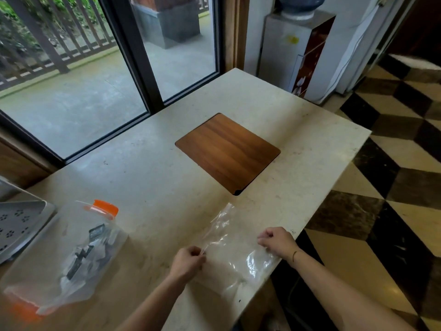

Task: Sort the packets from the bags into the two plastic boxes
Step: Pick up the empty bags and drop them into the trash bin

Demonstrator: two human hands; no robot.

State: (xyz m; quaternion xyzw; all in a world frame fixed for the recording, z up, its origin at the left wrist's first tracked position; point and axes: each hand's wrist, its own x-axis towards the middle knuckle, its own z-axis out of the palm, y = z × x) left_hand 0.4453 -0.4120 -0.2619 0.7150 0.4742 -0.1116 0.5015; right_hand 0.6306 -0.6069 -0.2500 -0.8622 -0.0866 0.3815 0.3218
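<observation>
A clear plastic bag [232, 254] lies flat near the table's front right edge and looks empty. My left hand [188, 260] pinches its left edge, and my right hand [278, 242] pinches its right edge. At the front left stands a clear plastic box [59, 256] with orange clips [106, 207], its lid on. Dark and pale packets [88, 252] show through its wall. A second plastic box is out of view.
The pale stone table [167, 163] has a wooden panel [228, 152] set into its middle. A grey perforated tray [16, 225] sits at the far left edge. Windows run behind the table, and a water dispenser [293, 48] stands at the back right.
</observation>
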